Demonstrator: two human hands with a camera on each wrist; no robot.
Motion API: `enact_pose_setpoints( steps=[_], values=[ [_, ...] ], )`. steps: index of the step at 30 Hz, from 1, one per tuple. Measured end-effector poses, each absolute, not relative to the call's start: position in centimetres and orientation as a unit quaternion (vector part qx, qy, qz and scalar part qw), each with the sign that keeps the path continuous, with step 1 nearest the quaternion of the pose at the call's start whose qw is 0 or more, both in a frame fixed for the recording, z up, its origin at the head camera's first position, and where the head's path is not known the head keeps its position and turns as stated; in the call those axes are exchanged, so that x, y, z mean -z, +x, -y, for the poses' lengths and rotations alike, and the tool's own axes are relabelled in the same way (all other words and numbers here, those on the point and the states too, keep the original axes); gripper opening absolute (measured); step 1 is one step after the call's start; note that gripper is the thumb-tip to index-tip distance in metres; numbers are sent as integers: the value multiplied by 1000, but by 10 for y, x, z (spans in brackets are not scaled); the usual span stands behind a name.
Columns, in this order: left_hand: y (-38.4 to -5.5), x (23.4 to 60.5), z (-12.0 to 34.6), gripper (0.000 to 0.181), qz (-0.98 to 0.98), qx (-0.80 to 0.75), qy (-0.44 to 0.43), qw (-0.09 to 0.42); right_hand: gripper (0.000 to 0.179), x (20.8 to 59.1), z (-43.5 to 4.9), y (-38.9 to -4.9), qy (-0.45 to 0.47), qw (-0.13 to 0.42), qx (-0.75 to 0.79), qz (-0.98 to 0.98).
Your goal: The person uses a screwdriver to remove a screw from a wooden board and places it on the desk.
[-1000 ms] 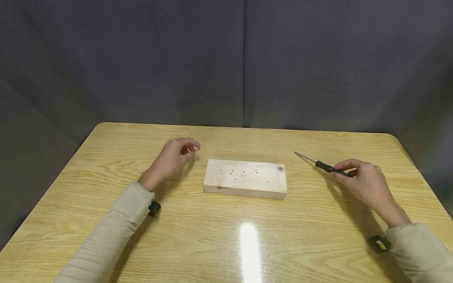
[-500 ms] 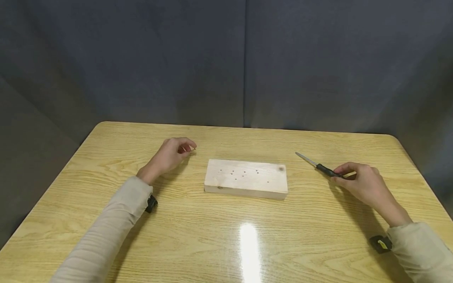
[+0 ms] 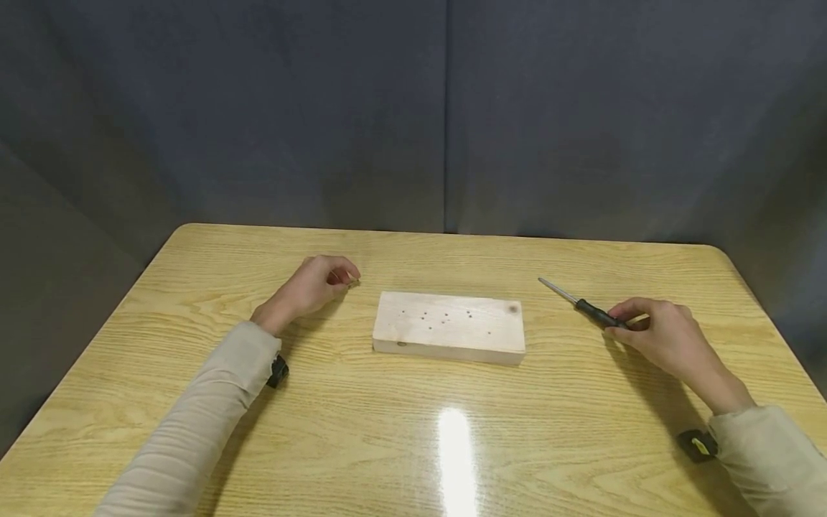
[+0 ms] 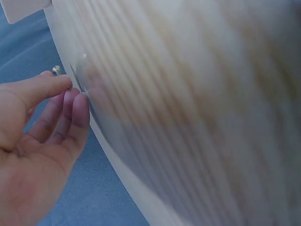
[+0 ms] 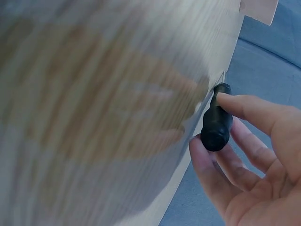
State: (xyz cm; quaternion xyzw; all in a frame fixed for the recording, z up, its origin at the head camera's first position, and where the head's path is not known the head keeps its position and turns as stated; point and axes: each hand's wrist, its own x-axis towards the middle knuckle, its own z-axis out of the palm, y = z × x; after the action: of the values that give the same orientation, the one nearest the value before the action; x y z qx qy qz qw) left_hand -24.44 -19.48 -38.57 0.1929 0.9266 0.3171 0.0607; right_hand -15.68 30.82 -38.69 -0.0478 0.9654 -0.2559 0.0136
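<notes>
A black-handled screwdriver (image 3: 594,313) points up and left on the right side of the table, close to its surface. My right hand (image 3: 665,334) pinches its handle (image 5: 216,125) between thumb and fingers. Over the left side, my left hand (image 3: 313,283) is low to the table and pinches a small metal screw (image 4: 56,69); most of the screw is hidden behind the thumb and fingertips. Between the hands lies a pale wooden block (image 3: 449,327) with several small dark holes or spots in its top face.
The wood-grain table (image 3: 362,431) has rounded far corners and a bright light reflection in front of the block. Dark blue-grey curtains (image 3: 291,115) stand behind the far edge and along both sides.
My left hand has drawn slightly left and then lowered toward the table with the screw. My right hand has shifted a little on the screwdriver handle. The block has stayed put.
</notes>
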Motion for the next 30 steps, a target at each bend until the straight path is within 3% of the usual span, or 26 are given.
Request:
enact_pose_setpoints(
  steps=[21, 30],
  values=[
    [-241, 385, 193, 25, -928, -312, 174, 103, 30, 387, -312, -158, -79, 24, 250, -965],
    [-240, 379, 197, 26, -934, -297, 185, 73, 44, 379, -308, -161, -103, -4, 255, -962]
  ],
)
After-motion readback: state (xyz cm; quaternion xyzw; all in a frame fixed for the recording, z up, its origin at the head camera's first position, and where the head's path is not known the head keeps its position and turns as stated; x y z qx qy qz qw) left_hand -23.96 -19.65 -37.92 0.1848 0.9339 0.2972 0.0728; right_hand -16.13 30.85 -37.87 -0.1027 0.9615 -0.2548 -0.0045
